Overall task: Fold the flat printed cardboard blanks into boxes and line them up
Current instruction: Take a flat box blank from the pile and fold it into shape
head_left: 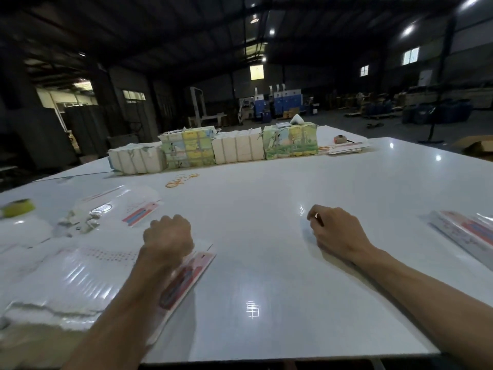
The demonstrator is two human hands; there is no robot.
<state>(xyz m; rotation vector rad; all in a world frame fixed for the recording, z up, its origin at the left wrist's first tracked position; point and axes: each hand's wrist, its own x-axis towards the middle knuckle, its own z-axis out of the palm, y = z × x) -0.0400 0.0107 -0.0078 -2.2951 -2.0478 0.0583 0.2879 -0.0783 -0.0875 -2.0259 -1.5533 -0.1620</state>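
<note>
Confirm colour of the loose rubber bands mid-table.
Yellow-orange; the rubber bands show best in the head view, the only one.

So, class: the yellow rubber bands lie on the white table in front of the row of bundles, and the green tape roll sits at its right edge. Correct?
Not quite. The head view shows the green tape roll at the left edge of the white table, not its right. The rest holds: the yellow rubber bands lie in front of the row of bundles.
</note>
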